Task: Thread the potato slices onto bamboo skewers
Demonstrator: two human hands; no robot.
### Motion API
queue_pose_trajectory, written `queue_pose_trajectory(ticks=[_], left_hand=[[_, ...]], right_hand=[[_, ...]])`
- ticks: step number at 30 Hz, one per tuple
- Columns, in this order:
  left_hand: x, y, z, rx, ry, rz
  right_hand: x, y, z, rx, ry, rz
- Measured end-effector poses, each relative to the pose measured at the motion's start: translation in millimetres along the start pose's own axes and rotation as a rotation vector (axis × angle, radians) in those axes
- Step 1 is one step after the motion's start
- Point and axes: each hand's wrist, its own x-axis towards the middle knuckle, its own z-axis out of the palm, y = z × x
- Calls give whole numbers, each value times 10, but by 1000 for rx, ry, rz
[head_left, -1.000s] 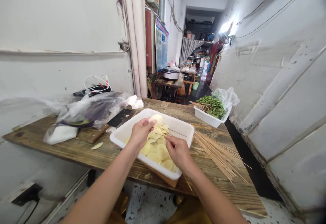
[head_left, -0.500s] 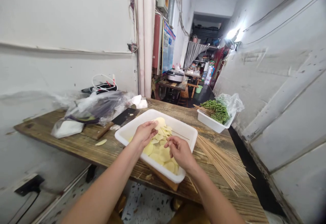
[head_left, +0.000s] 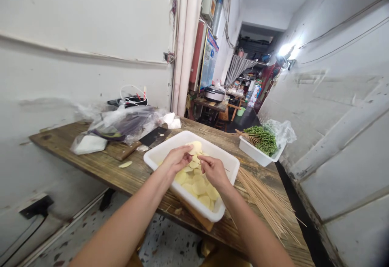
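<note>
A white plastic tub [head_left: 158,149] on the wooden table holds many thin, pale yellow potato slices [head_left: 199,188]. Over the tub, my left hand [head_left: 178,159] pinches one potato slice [head_left: 195,147] between thumb and fingers. Close by on its right, my right hand [head_left: 213,171] is closed around a thin bamboo skewer [head_left: 227,170], whose far end sticks out past the knuckles. The fingertips of both hands almost meet. Whether the skewer's point touches the slice is too small to tell.
Loose bamboo skewers [head_left: 267,202] lie fanned out right of the tub. Behind them stands a white container [head_left: 255,153] of skewered green vegetables [head_left: 263,139]. On the left are a cleaver [head_left: 154,137], plastic bags [head_left: 121,123] and a stray slice [head_left: 125,164].
My right hand has risen and come nearer my left hand with the skewer. The left hand still holds the slice over the tub. The whole view has shifted slightly.
</note>
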Motion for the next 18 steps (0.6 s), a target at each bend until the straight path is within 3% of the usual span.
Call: queue_pose_trajectory(ticks=[10,18], left_hand=[[-28,18,48,-7,57,-127],[24,12,11,-20,3,-176]], right_hand=[[-49,-78,-10,-89,49,-19],[-20,18,5,3,30,18]])
